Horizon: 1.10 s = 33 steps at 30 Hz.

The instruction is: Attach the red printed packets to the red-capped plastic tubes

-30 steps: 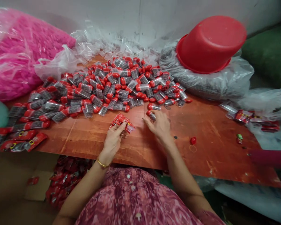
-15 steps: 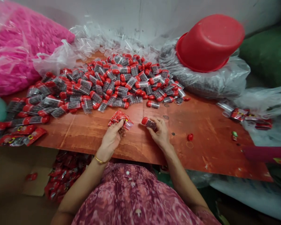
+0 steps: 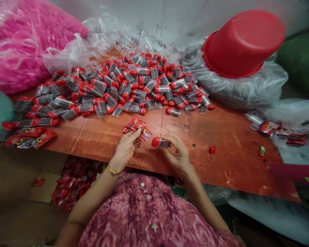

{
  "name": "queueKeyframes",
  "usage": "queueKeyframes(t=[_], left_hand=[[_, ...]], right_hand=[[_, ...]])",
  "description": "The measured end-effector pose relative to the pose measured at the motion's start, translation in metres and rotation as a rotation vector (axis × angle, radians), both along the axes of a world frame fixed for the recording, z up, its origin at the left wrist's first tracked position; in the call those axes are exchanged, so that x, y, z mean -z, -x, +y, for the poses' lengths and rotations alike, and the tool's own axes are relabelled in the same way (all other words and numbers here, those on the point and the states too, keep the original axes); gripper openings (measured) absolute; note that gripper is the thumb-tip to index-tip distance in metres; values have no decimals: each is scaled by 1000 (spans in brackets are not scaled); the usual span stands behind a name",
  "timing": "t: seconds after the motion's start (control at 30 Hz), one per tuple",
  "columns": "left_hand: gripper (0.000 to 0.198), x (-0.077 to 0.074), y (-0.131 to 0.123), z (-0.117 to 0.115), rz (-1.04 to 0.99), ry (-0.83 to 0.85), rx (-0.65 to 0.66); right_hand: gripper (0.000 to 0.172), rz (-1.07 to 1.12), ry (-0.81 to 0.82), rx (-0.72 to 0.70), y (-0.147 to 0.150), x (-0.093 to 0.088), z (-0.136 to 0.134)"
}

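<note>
My left hand (image 3: pixel 126 147) is closed on several flat red printed plastic packets (image 3: pixel 137 127), thumb on top, just above the table's front part. In my right hand (image 3: pixel 179 153) is a clear plastic tube with a rounded red cap (image 3: pixel 157 141); the cap points left, toward the packets, and the fingers grip the clear end. What fills the tube looks dark and I cannot make it out. Beyond both hands lies a wide heap of similar red-capped tubes (image 3: pixel 134 85), spread over the orange-brown table (image 3: pixel 154 125).
A red bucket (image 3: pixel 244 43) sits upside down on a plastic sack (image 3: pixel 237 91). Pink pieces fill a clear bag (image 3: pixel 33 44) at left. A loose red cap (image 3: pixel 212 149) lies right of my right hand. Red packets fill a box below the table edge (image 3: pixel 74 181).
The red-capped tube has turned in my right hand, from tilted to nearly level. My left hand still holds the packets. The whole view has shifted slightly.
</note>
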<state>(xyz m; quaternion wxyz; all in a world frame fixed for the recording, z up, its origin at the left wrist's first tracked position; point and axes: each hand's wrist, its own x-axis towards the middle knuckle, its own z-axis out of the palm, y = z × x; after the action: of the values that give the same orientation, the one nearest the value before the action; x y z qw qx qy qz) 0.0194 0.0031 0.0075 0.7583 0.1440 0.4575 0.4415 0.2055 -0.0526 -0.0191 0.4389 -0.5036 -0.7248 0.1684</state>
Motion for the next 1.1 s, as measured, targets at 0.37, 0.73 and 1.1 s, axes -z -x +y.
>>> queueKeyframes(t=[0.37, 0.73, 1.1], left_hand=[[40, 10, 3, 0, 50, -63, 84], [42, 0, -6, -3, 94, -170, 21], [43, 10, -28, -12, 28, -162, -155]], right_hand=[[36, -33, 65, -125, 8, -16, 2], [37, 14, 118, -34, 18, -11, 8], [42, -41, -53, 235, 56, 9, 13]])
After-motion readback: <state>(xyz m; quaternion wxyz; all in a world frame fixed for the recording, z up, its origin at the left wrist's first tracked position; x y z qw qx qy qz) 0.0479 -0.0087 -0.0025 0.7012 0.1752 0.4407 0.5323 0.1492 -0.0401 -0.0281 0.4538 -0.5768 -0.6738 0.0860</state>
